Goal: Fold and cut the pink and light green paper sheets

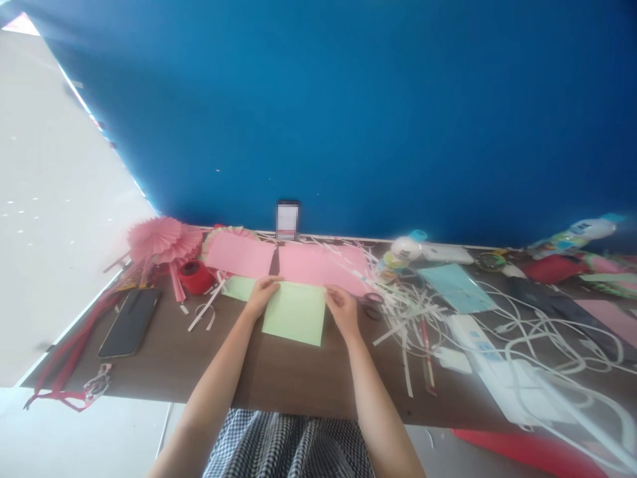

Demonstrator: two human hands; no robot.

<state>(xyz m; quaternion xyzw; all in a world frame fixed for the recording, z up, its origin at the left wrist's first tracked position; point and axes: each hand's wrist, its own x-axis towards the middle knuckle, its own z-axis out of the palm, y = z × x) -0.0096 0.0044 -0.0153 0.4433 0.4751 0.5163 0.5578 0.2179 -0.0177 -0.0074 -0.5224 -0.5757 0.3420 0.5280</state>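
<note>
A light green sheet of paper (293,317) lies on the brown table before me. My left hand (262,296) pinches its upper left corner, and my right hand (342,309) has its fingers closed at the upper right corner. Along the top edge the paper seems to have a narrow fold, though blur hides the detail. Another green piece (237,288) sticks out to the left of my left hand. Just beyond the hands lie two pink sheets, one on the left (241,254) and one on the right (313,264). Dark scissors (372,302) rest right of my right hand.
At left are a pink pleated paper rosette (162,242), a red roll (196,277) and a black phone (130,322). White paper strips (408,309), a bottle (401,255), a blue packet (458,289) and a power strip (475,338) with tangled cables spread rightward. A propped phone (288,220) stands behind.
</note>
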